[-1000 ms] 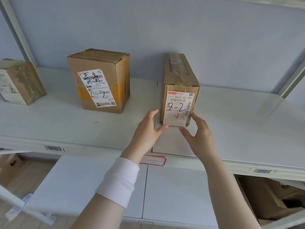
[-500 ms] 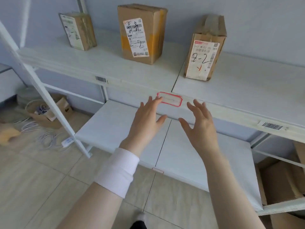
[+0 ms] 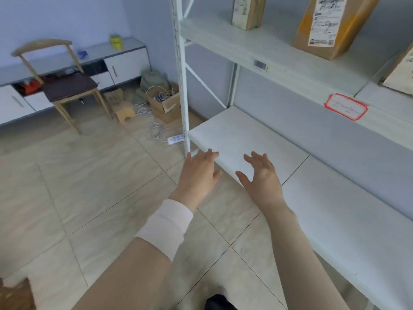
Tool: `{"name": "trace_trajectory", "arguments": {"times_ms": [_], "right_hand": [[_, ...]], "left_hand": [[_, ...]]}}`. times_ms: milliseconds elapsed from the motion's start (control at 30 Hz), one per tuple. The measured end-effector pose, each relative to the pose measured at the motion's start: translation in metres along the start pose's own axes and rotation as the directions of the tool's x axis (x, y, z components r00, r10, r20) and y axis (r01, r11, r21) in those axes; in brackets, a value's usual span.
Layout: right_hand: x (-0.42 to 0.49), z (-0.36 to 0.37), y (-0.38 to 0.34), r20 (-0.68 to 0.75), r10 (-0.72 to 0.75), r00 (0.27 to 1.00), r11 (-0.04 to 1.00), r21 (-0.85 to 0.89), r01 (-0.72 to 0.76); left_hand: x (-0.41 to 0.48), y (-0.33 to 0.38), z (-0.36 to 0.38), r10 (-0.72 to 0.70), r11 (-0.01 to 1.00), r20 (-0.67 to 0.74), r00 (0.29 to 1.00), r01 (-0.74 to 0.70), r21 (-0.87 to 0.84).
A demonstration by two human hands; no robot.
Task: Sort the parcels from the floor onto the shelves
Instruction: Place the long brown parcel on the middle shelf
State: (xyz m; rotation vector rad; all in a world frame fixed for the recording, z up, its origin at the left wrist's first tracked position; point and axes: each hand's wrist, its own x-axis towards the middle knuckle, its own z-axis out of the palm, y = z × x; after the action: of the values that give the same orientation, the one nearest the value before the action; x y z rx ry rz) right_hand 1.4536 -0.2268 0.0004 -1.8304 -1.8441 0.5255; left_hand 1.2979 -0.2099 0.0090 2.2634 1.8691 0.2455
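Observation:
My left hand [image 3: 197,173] and my right hand [image 3: 262,177] hover side by side with fingers spread and nothing in them, in front of the corner of the low white shelf [image 3: 324,198]. On the upper shelf [image 3: 257,48] stand three cardboard parcels: a small one [image 3: 248,12] at the left, a larger one with a white label [image 3: 328,25], and the edge of a third [image 3: 402,72] at the right border. A brown parcel corner [image 3: 15,296] shows on the floor at the bottom left.
A white shelf upright [image 3: 182,74] rises just left of my hands. Beyond it lie an open box of cables [image 3: 165,101], a power strip [image 3: 175,138] and a small stool [image 3: 125,113]. A wooden chair [image 3: 67,86] stands before a low cabinet [image 3: 125,63]. A red-bordered label [image 3: 345,106] marks the shelf edge.
My view has swung left and down from the upper shelf. Both hands let go of the 2-2 parcel, left it on the upper shelf, and dropped to the low shelf's corner.

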Motion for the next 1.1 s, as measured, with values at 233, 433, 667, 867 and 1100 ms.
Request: {"name": "trace_trajectory", "arguments": {"times_ms": [233, 433, 667, 867, 1100], "right_hand": [[-0.043, 0.096, -0.099, 0.21, -0.155, 0.965, 0.984, -0.054, 0.17], [-0.079, 0.173, -0.174, 0.379, -0.269, 0.885, 0.94, -0.099, 0.328], [-0.109, 0.256, -0.244, 0.601, -0.361, 0.713, 0.884, -0.023, 0.467], [-0.121, 0.327, -0.303, 0.761, -0.413, 0.501, 0.814, 0.062, 0.578], [-0.169, 0.404, -0.377, 0.885, -0.416, 0.209, 0.674, 0.146, 0.725]], "left_hand": [[-0.095, -0.124, -0.007, -0.245, 0.969, 0.01, 0.969, 0.246, -0.01], [-0.179, -0.215, -0.002, -0.447, 0.891, 0.056, 0.893, 0.45, -0.064], [-0.262, -0.299, 0.003, -0.656, 0.739, 0.057, 0.753, 0.656, -0.154], [-0.316, -0.359, 0.01, -0.816, 0.551, 0.112, 0.567, 0.821, -0.15], [-0.392, -0.414, 0.011, -0.935, 0.289, 0.161, 0.315, 0.943, -0.164]]}}
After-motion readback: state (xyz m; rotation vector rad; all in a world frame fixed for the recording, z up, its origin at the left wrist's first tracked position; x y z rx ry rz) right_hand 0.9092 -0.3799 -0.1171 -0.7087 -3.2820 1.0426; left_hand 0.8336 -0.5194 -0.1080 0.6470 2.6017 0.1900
